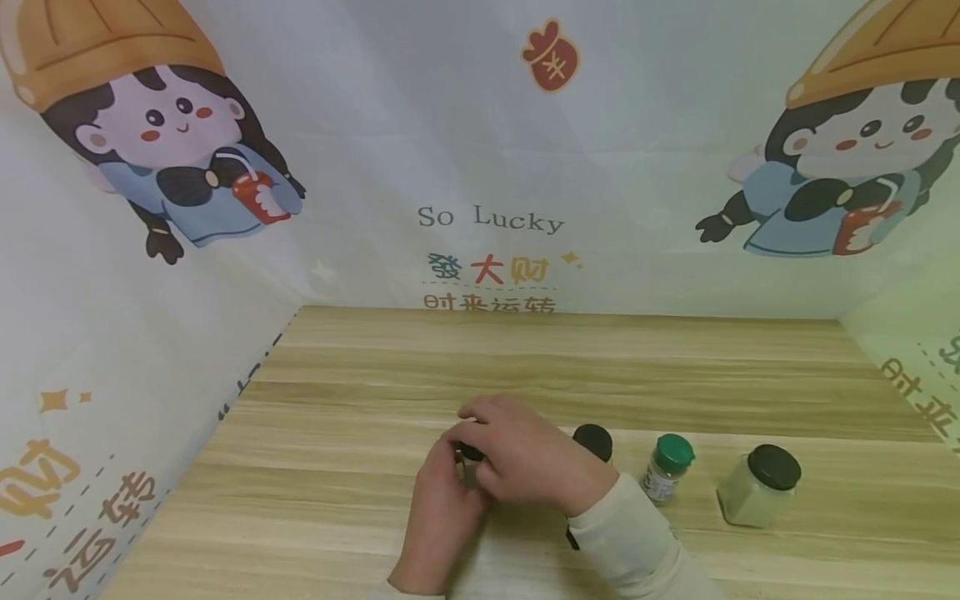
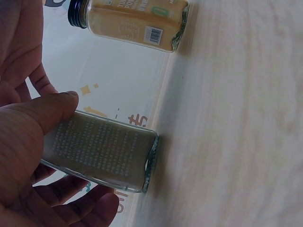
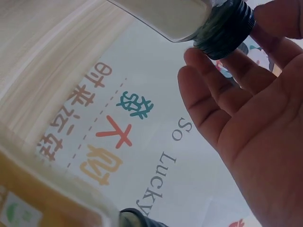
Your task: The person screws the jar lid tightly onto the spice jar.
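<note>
My left hand (image 1: 442, 517) grips a clear glass spice jar (image 2: 102, 151), with its thumb over one flat face and its fingers beneath. Small white print covers that face, and the contents look greyish brown. At the jar's other end, my right hand (image 1: 532, 458) has thumb and fingers around the black screw lid (image 3: 226, 30). From above, both hands hide most of this jar. Just right of it stands a second jar (image 2: 137, 21) of orange-yellow powder, its black lid (image 1: 592, 440) showing past my right wrist.
Farther right are a small jar with a green lid (image 1: 673, 457) and a wider square jar (image 1: 753, 500) with a black lid. Printed cloth walls (image 1: 360, 167) enclose the back and sides of the wooden tabletop (image 1: 525, 358).
</note>
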A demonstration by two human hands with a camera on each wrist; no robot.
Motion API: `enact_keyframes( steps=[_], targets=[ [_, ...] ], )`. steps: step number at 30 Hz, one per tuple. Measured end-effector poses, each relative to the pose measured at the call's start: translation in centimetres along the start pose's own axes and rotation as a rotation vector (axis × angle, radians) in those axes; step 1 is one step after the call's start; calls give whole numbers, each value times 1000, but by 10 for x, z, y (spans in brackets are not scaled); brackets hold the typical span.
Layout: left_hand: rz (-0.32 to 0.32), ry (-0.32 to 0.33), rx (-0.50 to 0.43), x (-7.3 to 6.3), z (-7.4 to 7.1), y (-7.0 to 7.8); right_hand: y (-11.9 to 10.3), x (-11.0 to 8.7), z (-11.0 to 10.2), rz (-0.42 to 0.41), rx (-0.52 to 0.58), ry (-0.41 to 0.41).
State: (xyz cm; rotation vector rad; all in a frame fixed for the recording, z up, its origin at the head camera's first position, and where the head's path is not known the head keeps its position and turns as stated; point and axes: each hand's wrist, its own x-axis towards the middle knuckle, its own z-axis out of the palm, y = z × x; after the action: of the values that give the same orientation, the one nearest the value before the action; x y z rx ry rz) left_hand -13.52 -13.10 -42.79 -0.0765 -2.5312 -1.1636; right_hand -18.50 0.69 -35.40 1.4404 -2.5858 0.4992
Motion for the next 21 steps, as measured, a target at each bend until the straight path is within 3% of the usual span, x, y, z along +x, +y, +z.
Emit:
enact_keyframes(
  steps=[9, 21],
  targets=[
    [-15, -8, 11, 0, 0, 1, -2, 0, -2, 43, 9, -43],
    [0, -10, 11, 2, 0, 2, 1, -1, -3, 82, -23, -14]
  ],
)
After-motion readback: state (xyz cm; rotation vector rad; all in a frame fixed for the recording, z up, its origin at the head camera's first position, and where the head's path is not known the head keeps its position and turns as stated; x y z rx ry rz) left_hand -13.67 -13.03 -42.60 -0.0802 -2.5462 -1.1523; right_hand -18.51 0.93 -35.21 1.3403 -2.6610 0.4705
